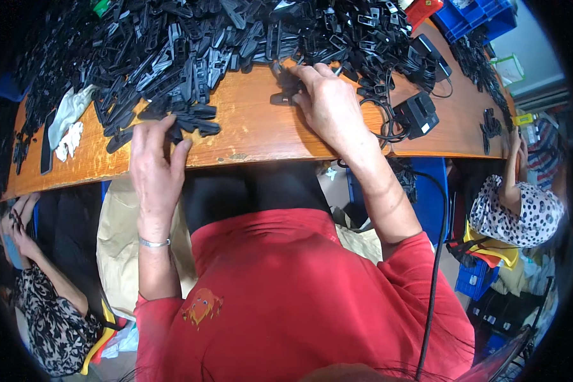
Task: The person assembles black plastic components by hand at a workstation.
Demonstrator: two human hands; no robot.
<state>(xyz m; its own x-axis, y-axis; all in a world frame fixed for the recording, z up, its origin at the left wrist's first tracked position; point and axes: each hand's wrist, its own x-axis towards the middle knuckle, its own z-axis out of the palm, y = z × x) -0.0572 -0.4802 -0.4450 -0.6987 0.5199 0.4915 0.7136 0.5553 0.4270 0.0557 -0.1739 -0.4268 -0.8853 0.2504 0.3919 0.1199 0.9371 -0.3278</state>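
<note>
A large heap of slender black plastic clip-like parts (216, 44) covers the far side of the wooden table. My left hand (154, 159) is at the table's front edge, thumb and fingers apart, its fingertips against a small cluster of black parts (194, 122). Further right, my right hand (332, 105) reaches to the heap's near edge. Its thumb and forefinger close around a dark plastic clip-like part (282, 86), blurred and partly covered by the fingers.
Right of my right hand lies a black box-shaped device (417, 114) with coiled cable. A whitish glove (71, 118) rests at left beside a dark flat bar (47, 143). Blue crates (474, 18) stand at the far right. Co-workers sit on both sides.
</note>
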